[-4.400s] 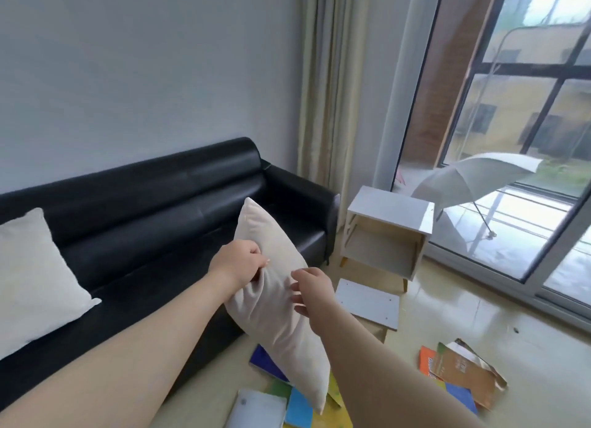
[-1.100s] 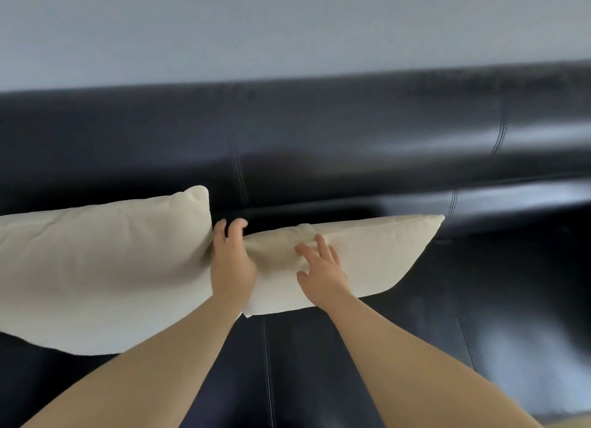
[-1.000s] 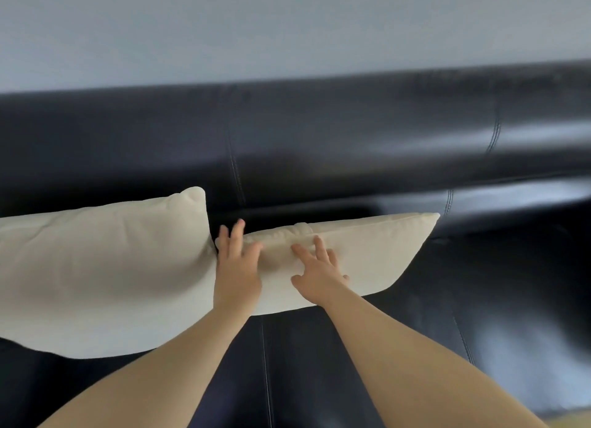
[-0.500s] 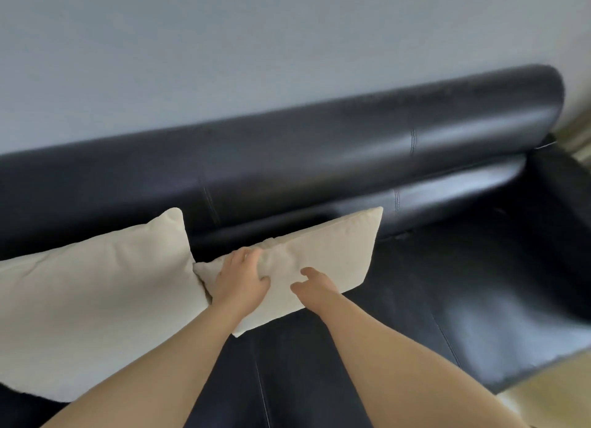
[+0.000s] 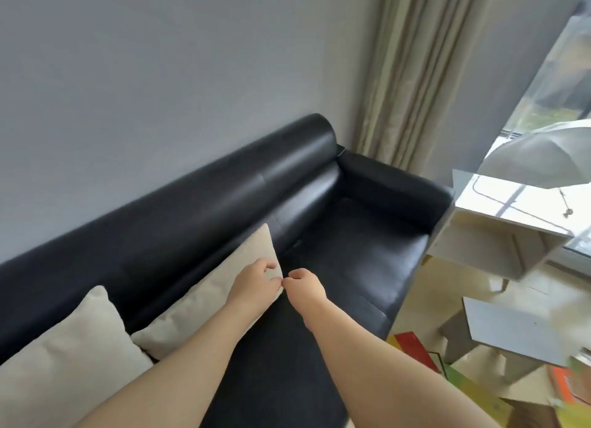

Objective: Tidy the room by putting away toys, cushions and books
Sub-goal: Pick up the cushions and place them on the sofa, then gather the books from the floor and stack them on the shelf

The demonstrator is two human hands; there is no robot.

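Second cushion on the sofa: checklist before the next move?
1. Second cushion on the sofa, leaning against its back: ok.
2. It sits next to the first cushion: ok.
3. Left hand off the cushion: cannot tell, as it lies over the cushion's right end.
4. Right hand empty: ok, nothing in it, above the seat.
5. Books put away: not ok, they lie on the floor by the sofa's end.

The one head-worn camera looks steeply down, tilted, from close above the black leather sofa [image 5: 351, 251], facing the grey wall [image 5: 160, 76] and beige curtain [image 5: 415, 76].
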